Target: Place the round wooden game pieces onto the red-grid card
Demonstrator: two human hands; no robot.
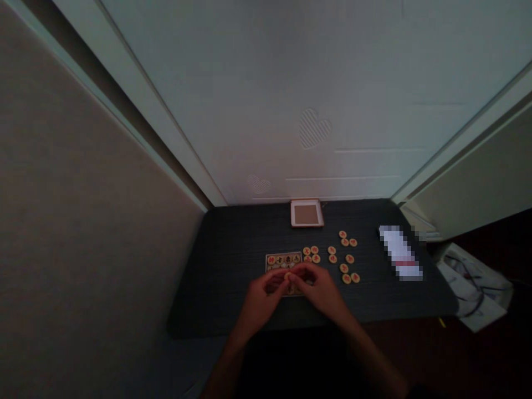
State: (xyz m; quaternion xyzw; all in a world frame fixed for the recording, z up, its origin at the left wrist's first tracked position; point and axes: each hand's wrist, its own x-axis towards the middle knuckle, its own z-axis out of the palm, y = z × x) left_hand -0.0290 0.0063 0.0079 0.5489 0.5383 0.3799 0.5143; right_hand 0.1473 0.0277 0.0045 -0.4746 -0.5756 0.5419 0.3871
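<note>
My left hand (261, 296) and my right hand (322, 288) meet over a small wooden box (284, 259) filled with round wooden game discs. Between the fingertips of both hands sits one pale round disc (288, 276), pinched from both sides. Both hands have their fingers curled in. The near part of the box is hidden under my hands. To the right of the box, several loose round discs (344, 257) with red markings lie scattered on the dark table (233, 260).
A square box lid (306, 214) lies at the table's far edge by the white wall. A white blurred-out item (401, 252) lies at the right. Off the table's right edge is a white bag (474, 285). A grey panel closes the left side.
</note>
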